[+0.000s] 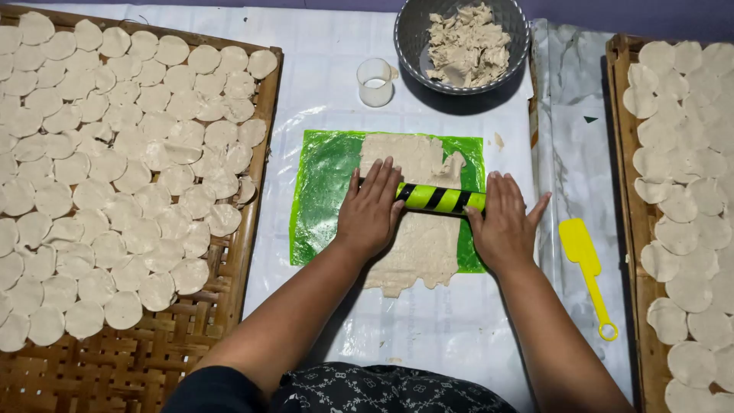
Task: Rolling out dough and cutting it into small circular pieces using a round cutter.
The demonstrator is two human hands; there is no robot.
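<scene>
A green roller with black stripes (441, 199) lies across a flattened sheet of pale dough (419, 245) on a green plastic mat (325, 183). My left hand (371, 210) presses palm-down on the roller's left end, fingers stretched forward. On the roller's right end rests my right hand (505, 222), also flat with fingers spread. The dough reaches past the mat's near edge onto the white plastic table cover (321, 84).
A woven bamboo tray (153, 344) at left holds several round dough discs (115, 160); another such tray (623, 153) stands at right. A grey bowl (409, 30) of dough lumps and a small clear cup (375, 81) sit behind. A yellow spatula (585, 264) lies right.
</scene>
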